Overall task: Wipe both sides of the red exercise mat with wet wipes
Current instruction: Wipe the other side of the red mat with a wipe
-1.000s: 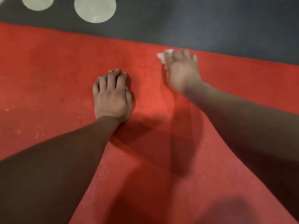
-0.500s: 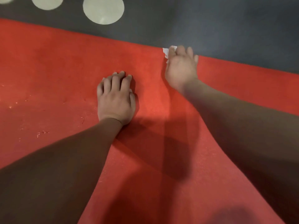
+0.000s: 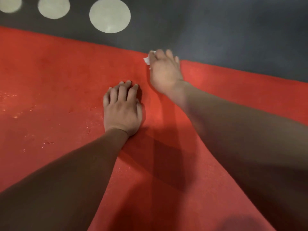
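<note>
The red exercise mat (image 3: 50, 84) lies flat and fills most of the view, with wet specks on its left part. My left hand (image 3: 122, 109) rests palm down on the mat near the middle, fingers slightly bent. My right hand (image 3: 164, 72) reaches to the mat's far edge and presses a white wet wipe (image 3: 147, 60) onto it. Only a small corner of the wipe shows past the fingers, which lie over it and reach the edge of the mat.
Beyond the mat's far edge is dark grey floor (image 3: 233, 30) with pale round spots (image 3: 110, 15) at the upper left. My forearms cross the near part of the mat and cast shadows on it.
My right hand with the wipe slid from just inside the mat to its far edge. My left hand stayed planted on the mat.
</note>
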The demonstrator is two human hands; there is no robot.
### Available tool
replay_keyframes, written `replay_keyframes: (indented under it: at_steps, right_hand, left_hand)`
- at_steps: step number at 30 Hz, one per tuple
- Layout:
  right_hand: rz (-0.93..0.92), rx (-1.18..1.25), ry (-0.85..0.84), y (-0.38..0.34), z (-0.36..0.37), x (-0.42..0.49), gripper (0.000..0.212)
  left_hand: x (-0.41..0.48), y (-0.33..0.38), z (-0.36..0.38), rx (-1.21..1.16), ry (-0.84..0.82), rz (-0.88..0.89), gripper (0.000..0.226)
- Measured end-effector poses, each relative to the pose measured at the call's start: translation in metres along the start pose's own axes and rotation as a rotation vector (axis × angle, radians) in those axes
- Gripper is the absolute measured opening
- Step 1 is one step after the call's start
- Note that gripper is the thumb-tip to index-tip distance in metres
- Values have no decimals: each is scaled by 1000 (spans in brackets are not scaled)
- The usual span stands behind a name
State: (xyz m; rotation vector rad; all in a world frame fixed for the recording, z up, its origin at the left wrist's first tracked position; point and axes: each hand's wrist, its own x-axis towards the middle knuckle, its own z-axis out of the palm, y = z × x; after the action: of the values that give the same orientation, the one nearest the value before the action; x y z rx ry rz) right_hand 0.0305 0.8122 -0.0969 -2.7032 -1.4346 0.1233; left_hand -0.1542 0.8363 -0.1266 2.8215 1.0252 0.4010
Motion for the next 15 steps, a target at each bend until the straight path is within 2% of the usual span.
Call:
replay_keyframes:
  at_steps: [4,6,8,12,15]
  right_hand:
    - [-353,22,-66,-2,3,-20,50]
    - [-439,-38,-33,19,6,-29,54]
    - [-371,-112,9,38,7,-29,54]
    - [16,-70,48,19,4,0,45]
    - [30,28,20,-18,6,16,38]
  left_hand:
    - [0,0,2,-6,5,0,53]
    - [0,0,1,-2,16,1,52]
    - [0,0,1,-2,11,1,53]
    - [0,1,1,-3,-7,-1,52]
    - [1,2,0,-12,-22,9,53]
